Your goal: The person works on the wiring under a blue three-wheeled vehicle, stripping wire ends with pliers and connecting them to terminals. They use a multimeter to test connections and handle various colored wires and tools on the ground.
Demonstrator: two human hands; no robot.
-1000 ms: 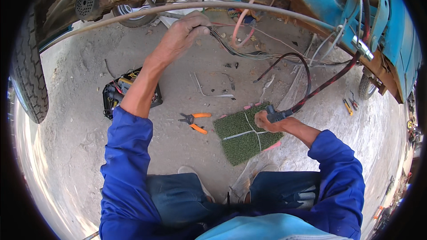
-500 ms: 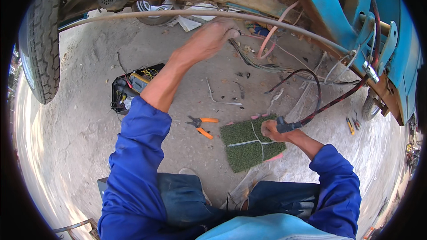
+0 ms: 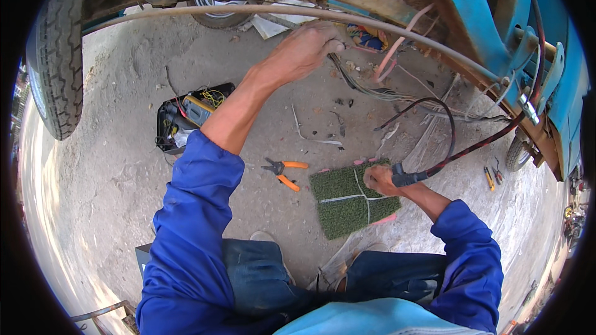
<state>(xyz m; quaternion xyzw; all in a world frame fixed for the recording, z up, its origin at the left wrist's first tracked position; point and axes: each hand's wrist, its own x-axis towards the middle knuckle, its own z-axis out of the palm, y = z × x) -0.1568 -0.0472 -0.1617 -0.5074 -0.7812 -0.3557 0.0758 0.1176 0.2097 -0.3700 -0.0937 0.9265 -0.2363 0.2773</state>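
Note:
My left hand (image 3: 312,46) reaches forward beneath the vehicle's long rod. Its fingers are closed at the end of a bundle of thin wires (image 3: 379,94), which trails right across the ground. My right hand (image 3: 380,180) rests with curled fingers on a green artificial-turf pad (image 3: 340,212) tied with a pale strap; anything inside those fingers is hidden. A black angled connector (image 3: 406,177) on a black-and-red cable (image 3: 481,146) crosses by my right wrist. Between the arms, orange-handled pliers (image 3: 284,172) lie open on the ground.
An open black case (image 3: 164,133) holds a yellow multimeter (image 3: 197,110) and wires. The rusty rod (image 3: 261,9) and blue metal frame (image 3: 475,25) hang overhead. A tyre (image 3: 59,62) stands left. Small hand tools (image 3: 493,177) lie right; a pink hose (image 3: 397,46) loops down ahead.
The view has shifted a little, so the vehicle and ground objects appear slightly lower and farther right. My left hand stays at the wire bundle's end; my right hand stays on the turf pad.

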